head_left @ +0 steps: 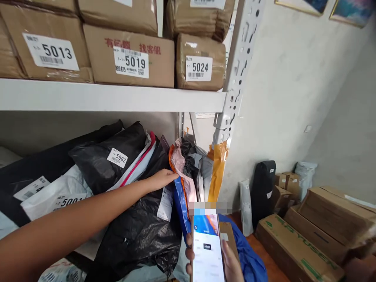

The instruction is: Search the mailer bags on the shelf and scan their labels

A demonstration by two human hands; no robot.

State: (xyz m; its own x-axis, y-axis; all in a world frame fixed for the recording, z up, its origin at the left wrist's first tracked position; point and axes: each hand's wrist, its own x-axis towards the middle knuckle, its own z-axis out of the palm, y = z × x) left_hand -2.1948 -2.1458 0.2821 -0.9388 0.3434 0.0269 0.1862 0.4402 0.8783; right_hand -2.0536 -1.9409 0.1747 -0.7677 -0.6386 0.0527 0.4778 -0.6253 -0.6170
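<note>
Phone (pixel 207 256), brightly lit, pink parcel (pixel 178 158), crumpled, upright

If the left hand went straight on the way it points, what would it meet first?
Probably the orange plastic edge just ahead of the left hand, with the pink bag next; depth and contact are hard to judge.

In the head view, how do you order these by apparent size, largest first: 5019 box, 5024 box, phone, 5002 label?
1. 5019 box
2. 5024 box and phone: too alike to rank; the frame cuts the phone.
3. 5002 label
</note>
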